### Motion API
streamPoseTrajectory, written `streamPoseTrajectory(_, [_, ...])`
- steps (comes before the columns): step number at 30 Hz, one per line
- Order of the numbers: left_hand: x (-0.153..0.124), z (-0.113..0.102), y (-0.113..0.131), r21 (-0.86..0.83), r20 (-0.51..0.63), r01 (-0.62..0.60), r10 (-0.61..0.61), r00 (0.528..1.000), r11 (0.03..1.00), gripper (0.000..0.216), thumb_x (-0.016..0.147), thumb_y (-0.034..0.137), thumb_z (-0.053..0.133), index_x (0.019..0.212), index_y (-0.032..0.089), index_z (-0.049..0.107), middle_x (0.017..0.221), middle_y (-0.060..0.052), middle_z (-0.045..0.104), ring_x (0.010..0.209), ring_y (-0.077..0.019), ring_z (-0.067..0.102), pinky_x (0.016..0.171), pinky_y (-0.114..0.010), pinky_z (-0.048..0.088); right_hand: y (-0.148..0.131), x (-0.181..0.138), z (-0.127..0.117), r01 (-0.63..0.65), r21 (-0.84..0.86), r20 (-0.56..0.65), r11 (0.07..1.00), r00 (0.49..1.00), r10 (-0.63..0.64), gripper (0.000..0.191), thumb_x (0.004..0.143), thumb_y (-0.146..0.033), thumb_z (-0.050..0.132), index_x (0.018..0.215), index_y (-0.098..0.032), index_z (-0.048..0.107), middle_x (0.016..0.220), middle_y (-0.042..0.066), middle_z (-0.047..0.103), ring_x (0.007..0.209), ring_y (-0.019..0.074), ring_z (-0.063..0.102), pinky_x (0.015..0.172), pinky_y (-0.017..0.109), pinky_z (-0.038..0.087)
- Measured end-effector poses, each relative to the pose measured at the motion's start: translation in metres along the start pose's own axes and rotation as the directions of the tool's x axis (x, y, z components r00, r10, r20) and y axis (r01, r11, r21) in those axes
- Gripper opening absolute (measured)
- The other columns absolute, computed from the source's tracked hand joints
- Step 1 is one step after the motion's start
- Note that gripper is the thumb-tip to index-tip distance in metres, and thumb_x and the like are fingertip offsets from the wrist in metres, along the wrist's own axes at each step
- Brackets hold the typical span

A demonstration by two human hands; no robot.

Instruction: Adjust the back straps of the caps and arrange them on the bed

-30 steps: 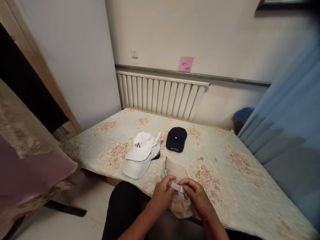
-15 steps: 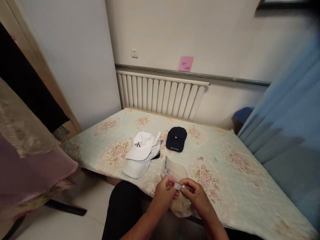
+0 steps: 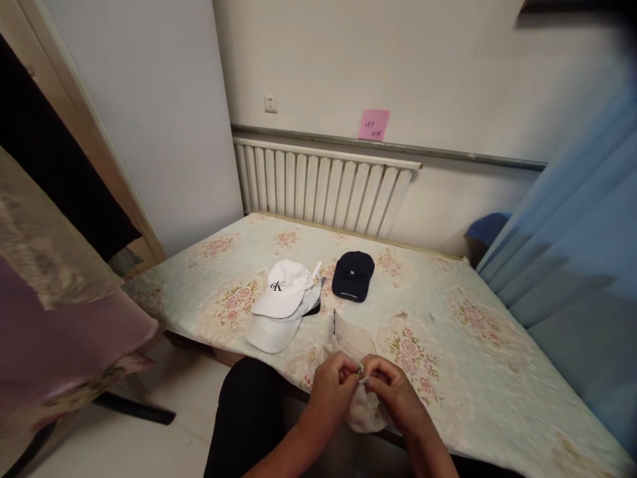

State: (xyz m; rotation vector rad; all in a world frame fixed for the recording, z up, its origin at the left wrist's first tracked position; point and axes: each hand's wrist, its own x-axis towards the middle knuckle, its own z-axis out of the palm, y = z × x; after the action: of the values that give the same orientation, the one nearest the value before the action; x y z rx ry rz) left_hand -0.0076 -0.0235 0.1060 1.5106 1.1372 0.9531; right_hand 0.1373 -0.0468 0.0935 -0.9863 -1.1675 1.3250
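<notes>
A beige cap [image 3: 354, 335] lies at the bed's near edge with its brim pointing away from me. Its lower part hangs beneath my hands. My left hand [image 3: 332, 382] pinches the cap's strap near a small shiny buckle [image 3: 359, 369]. Close beside it, my right hand [image 3: 391, 382] is closed on the pale end of the same strap [image 3: 364, 380]. The fingertips of both hands nearly meet and partly hide the strap. Left of them rests a small pile of caps, topped by a white cap with black letters [image 3: 283, 289]. A dark navy cap [image 3: 353, 275] sits farther back.
A floral-covered bed [image 3: 448, 385] spreads before me. Behind it are a white radiator [image 3: 323, 186] and a pink note [image 3: 373, 125] on the wall. A blue curtain [image 3: 572, 219] hangs at the right; a cloth-draped chair [image 3: 74, 345] stands at the left.
My hands have drawn closer together over the strap. The flat pale strap piece that showed between them is now mostly hidden, and the buckle shows at the fingertips. The view has shifted slightly.
</notes>
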Motion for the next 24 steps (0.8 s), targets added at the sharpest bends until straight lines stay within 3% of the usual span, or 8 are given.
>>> streamPoseTrajectory(6, [-0.0011, -0.0016, -0.0023, 0.047, -0.008, -0.023, 0.023, 1.0, 0.999, 0.001, 0.065, 0.016, 0.054, 0.065, 0.017, 0.054, 0.062, 0.003, 0.05, 0.06, -0.0112, 0.046, 0.057, -0.023, 0.034, -0.0029, -0.0016, -0.002, 0.036, -0.063, 0.038, 0.997, 0.999, -0.033, 0.01, 0.071, -0.011, 0.06, 0.069, -0.021, 0.058, 0.073, -0.003, 0.051, 0.071, 0.0141, 0.047, 0.065, 0.024, 0.035])
streamPoseTrajectory(10, [-0.002, -0.0017, -0.0034, 0.091, -0.061, -0.028, 0.034, 0.998, 0.995, 0.012, 0.064, 0.015, 0.056, 0.076, 0.016, 0.057, 0.07, 0.001, 0.053, 0.065, -0.0125, 0.048, 0.061, -0.024, 0.037, -0.0039, -0.0016, -0.002, 0.06, -0.117, 0.052, 0.991, 0.997, -0.054, 0.01, 0.071, -0.012, 0.06, 0.069, -0.021, 0.057, 0.074, -0.002, 0.051, 0.074, 0.0153, 0.048, 0.067, 0.025, 0.036])
streamPoseTrajectory(24, [-0.0013, -0.001, -0.0066, 0.124, 0.058, 0.007, -0.015, 0.998, 0.992, 0.008, 0.066, 0.014, 0.051, 0.07, 0.019, 0.047, 0.057, 0.006, 0.042, 0.054, -0.0101, 0.039, 0.052, -0.023, 0.029, -0.0019, -0.0011, 0.0001, 0.081, -0.141, 0.059, 0.987, 0.996, -0.074, 0.009, 0.073, -0.016, 0.062, 0.068, -0.021, 0.057, 0.075, -0.002, 0.052, 0.076, 0.0161, 0.049, 0.07, 0.026, 0.036])
